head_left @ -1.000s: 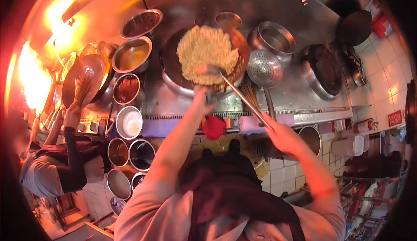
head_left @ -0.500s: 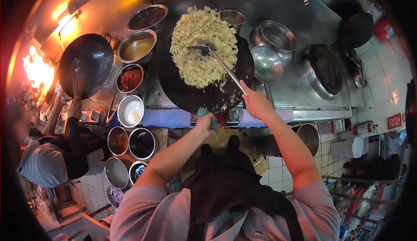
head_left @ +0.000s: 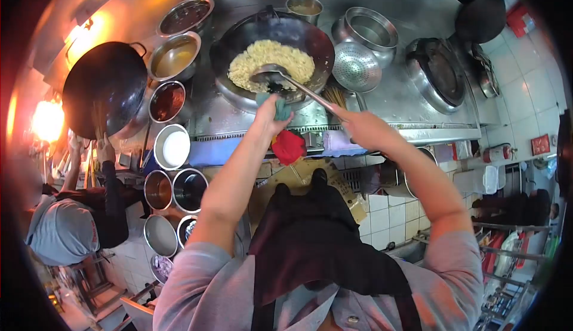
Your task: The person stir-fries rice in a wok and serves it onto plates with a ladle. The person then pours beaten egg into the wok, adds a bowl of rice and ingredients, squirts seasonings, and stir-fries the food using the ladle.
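A dark wok (head_left: 321, 45) stands on the stove with fried rice (head_left: 274, 55) heaped in its middle. My left hand (head_left: 270, 117) is closed on a folded green cloth (head_left: 282, 108) at the wok's near rim; whether the rim is pinched inside the cloth is hidden. In my right hand (head_left: 362, 129) is the end of a long-handled metal ladle (head_left: 305, 91). The ladle's bowl rests in the near part of the rice. A red cloth (head_left: 289, 147) hangs below my left hand at the stove's front edge.
Left of the wok stand bowls of liquid (head_left: 174, 56), red sauce (head_left: 167, 102) and white contents (head_left: 175, 148). A perforated strainer (head_left: 357, 67) and a metal pot (head_left: 371, 28) sit right. At far left, a co-worker (head_left: 65, 226) holds a brush by a tilted wok (head_left: 104, 89) near flames.
The wok has come down level onto the stove, and the rice, earlier spread high up, has gathered inside it. My left hand has moved up and forward; the ladle has lowered slightly.
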A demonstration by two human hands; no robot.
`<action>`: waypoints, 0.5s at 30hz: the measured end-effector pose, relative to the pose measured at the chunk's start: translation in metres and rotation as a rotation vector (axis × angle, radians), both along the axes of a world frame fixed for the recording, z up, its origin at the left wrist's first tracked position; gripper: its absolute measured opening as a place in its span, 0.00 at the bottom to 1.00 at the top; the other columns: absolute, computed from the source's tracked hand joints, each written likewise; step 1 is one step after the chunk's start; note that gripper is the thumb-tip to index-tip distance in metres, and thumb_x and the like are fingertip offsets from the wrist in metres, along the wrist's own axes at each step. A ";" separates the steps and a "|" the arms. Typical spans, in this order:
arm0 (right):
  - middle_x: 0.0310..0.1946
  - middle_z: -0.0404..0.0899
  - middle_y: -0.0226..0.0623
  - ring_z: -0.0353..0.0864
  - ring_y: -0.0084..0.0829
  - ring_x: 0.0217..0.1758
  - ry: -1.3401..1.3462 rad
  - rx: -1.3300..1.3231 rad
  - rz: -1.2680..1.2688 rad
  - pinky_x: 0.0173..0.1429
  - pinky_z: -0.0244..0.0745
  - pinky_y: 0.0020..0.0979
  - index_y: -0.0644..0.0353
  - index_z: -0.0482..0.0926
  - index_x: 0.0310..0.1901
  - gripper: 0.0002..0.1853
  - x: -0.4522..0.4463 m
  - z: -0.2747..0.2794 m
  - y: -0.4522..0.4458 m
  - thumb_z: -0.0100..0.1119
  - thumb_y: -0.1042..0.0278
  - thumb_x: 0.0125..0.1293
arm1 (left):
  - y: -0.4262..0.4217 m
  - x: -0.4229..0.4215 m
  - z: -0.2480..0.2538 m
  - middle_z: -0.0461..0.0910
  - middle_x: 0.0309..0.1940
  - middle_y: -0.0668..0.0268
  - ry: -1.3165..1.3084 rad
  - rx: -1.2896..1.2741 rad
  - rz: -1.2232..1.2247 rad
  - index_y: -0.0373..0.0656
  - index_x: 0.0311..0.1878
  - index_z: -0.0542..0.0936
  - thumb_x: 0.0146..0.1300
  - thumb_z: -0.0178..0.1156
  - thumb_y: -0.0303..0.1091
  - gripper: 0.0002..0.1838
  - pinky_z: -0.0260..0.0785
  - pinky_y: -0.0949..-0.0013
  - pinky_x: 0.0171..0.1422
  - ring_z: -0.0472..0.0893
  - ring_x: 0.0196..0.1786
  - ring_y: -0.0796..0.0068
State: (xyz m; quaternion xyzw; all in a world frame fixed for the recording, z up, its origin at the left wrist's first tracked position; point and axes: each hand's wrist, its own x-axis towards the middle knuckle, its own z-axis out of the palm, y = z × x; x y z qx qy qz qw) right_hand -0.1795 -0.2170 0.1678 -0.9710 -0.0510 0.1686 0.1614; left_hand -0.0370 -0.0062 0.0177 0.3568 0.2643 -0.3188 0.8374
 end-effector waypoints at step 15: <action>0.28 0.73 0.34 0.71 0.23 0.23 0.197 0.537 -0.650 0.27 0.71 0.29 0.55 0.58 0.73 0.28 -0.027 -0.010 -0.049 0.47 0.63 0.74 | -0.005 -0.053 -0.009 0.75 0.32 0.66 -0.328 0.376 -0.061 0.45 0.40 0.72 0.63 0.55 0.32 0.05 0.71 0.63 0.35 0.76 0.33 0.71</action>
